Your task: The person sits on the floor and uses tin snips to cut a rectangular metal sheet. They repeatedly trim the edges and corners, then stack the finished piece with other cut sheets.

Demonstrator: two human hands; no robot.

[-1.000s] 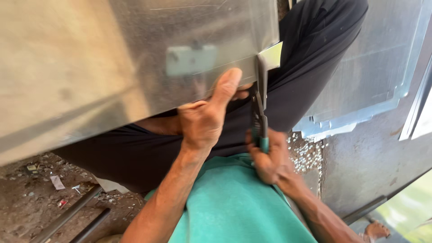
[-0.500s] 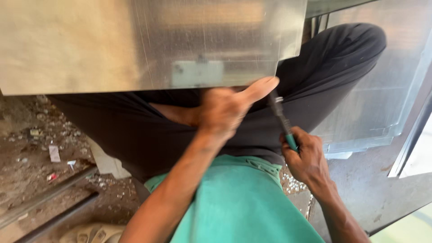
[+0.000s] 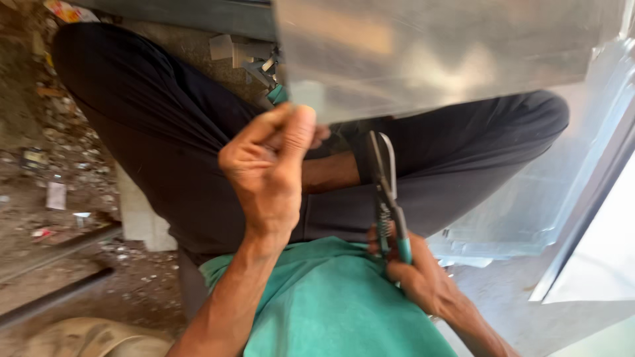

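My left hand (image 3: 268,168) grips the near edge of a shiny metal sheet (image 3: 450,49) that fills the upper right of the head view, thumb pressed on its corner. My right hand (image 3: 417,271) holds tin snips (image 3: 387,192) with teal handles, blades pointing up toward the sheet's lower edge and just short of it. Both hands hover over my black trousers (image 3: 165,132) and teal shirt (image 3: 324,304); I sit cross-legged.
More sheet metal pieces (image 3: 529,218) lie on the floor to the right. A metal scrap and small offcuts (image 3: 248,59) sit past my knee. Dirt ground with litter and dark metal bars (image 3: 53,264) is on the left.
The view has swung; the sheet now sits to the upper right. My left hand kept its hold on the sheet edge. The snips moved left, beneath the sheet's edge.
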